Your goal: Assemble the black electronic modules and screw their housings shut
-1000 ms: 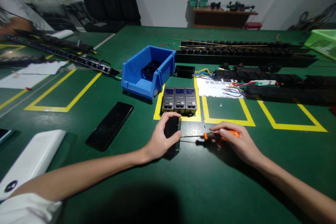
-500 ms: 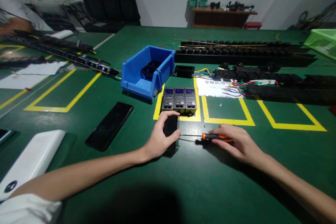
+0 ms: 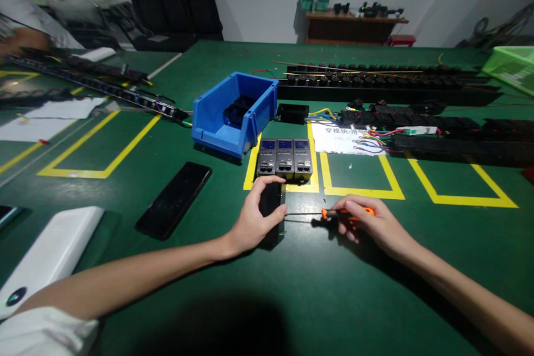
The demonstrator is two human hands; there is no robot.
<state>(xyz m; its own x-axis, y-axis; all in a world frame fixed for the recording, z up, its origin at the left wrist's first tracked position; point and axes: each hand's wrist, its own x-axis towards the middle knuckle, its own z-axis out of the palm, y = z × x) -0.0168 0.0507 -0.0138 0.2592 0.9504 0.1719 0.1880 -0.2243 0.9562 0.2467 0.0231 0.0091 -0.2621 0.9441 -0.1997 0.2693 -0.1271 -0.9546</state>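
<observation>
Box [image 3: 271, 200], black: at mid-table, just on the near side of three grey modules [image 3: 285, 159]; left flank hidden by fingers, markings too dark to read. Left hand [image 3: 249, 225]: curled about the box, thumb on its near right edge, fingertips over its far end. Right hand [image 3: 381, 228]: closed round the screwdriver [image 3: 327, 213], orange and black, its grip partly covered; shaft level, tip at the box's right side, its seating too small to tell. Bin [image 3: 219, 137], blue: beyond, left; dark parts inside, partly concealed by its wall. Phone [image 3: 174, 200], black: flat, left of the left hand. White case [image 3: 54, 253]: cut by the left edge, overlapped by the forearm. Sheet [image 3: 331, 140]: printed, partly under wires. Table [image 3: 334, 300]: green, marked with yellow tape [image 3: 367, 194], shadowed at the near edge. Room: pale wall, black seats [image 3: 173, 8], brown desk [image 3: 350, 30]; co-worker [image 3: 31, 16] at upper left, blurred, cropped.
</observation>
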